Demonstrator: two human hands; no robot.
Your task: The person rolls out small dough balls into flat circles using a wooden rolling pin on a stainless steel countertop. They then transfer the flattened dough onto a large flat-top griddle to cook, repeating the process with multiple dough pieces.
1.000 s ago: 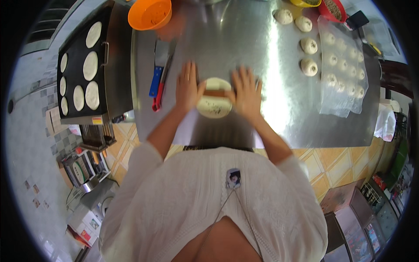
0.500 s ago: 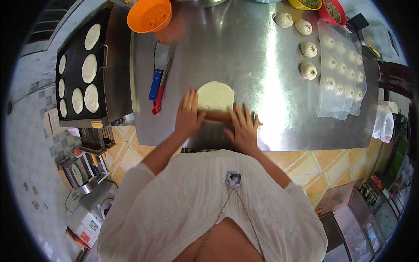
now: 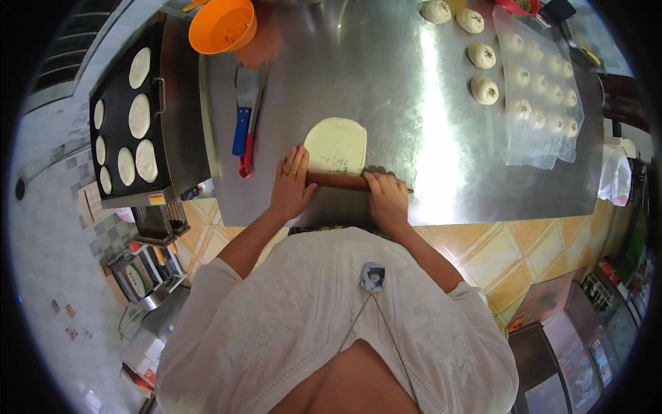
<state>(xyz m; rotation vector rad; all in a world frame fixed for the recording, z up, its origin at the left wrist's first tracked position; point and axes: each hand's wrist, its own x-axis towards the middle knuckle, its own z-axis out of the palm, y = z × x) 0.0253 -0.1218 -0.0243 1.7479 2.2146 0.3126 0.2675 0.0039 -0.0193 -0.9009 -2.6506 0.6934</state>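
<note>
A wooden rolling pin (image 3: 338, 181) lies crosswise at the near edge of a flat sheet of dough (image 3: 336, 141). The dough is pale and rounded at its far side, with dark specks near the pin. My left hand (image 3: 291, 185) holds the pin's left end, fingers over it and thumb on the near side. At the other end, my right hand (image 3: 388, 199) has its fingers bent over the wood, and a thin tip of the pin sticks out past it.
On the metal table (image 3: 372, 76), a spatula with a blue handle (image 3: 241, 131) and a red-handled tool (image 3: 248, 155) lie left, below an orange bowl (image 3: 222, 27). Stuffed dough balls (image 3: 484, 90) sit right, beside others under plastic sheeting (image 3: 541, 96). A griddle (image 3: 121, 83) at far left bears several flat dough rounds.
The pin has come slightly off the dough toward its near edge. My right hand's fingers, stretched out before, are now bent over the pin. The whole view has shifted a little.
</note>
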